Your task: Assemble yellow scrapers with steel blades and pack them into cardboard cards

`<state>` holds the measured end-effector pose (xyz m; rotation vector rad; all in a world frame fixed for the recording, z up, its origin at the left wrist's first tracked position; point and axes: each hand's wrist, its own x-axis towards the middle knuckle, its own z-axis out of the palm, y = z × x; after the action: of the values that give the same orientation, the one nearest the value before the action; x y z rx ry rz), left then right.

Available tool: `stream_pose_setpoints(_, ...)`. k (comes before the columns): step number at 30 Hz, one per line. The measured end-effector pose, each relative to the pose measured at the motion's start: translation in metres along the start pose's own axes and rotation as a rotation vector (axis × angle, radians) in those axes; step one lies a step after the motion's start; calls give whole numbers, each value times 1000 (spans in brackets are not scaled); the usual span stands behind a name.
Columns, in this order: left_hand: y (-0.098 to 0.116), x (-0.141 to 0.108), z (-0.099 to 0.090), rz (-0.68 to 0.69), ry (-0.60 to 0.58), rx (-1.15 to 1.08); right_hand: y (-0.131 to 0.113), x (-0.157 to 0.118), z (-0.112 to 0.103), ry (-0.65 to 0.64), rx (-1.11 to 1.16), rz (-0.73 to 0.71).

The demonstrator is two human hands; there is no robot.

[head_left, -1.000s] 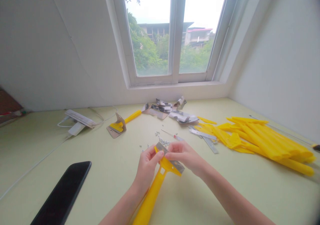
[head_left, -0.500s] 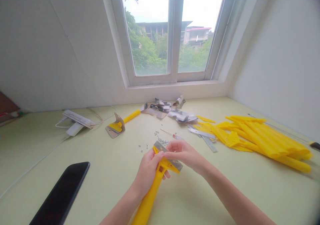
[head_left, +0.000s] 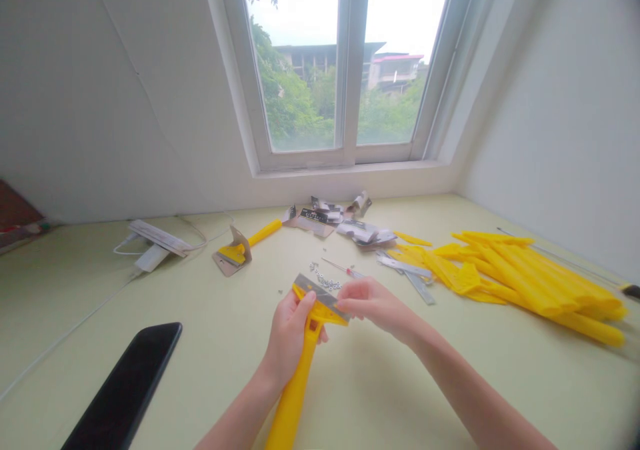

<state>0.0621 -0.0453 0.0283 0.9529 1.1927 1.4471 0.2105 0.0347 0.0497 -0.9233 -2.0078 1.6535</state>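
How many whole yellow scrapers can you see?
2: one in the left hand, with the right hand at its blade, and one in folded cardboard farther back. The pile of yellow handles might hide more.

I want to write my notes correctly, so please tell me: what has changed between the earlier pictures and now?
The yellow scraper shifted left and slightly away from the person. The right hand's fingertips moved from mid-blade toward its right end. The left hand still holds the scraper; the phone and yellow handles stayed put.
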Motion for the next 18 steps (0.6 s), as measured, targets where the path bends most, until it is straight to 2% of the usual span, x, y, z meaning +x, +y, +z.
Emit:
stream_pose_setpoints(11, -2, 3, -1, -14, 10, 1, -3, 0, 6, 61, 36, 26)
stream_pose_setpoints(16, -1, 6, -4, -21, 37, 19, -6, 0, 1, -4, 118, 10)
stream_pose_setpoints(18, -3, 7, -5, -34, 48, 9, -4, 2, -7, 66, 95, -10)
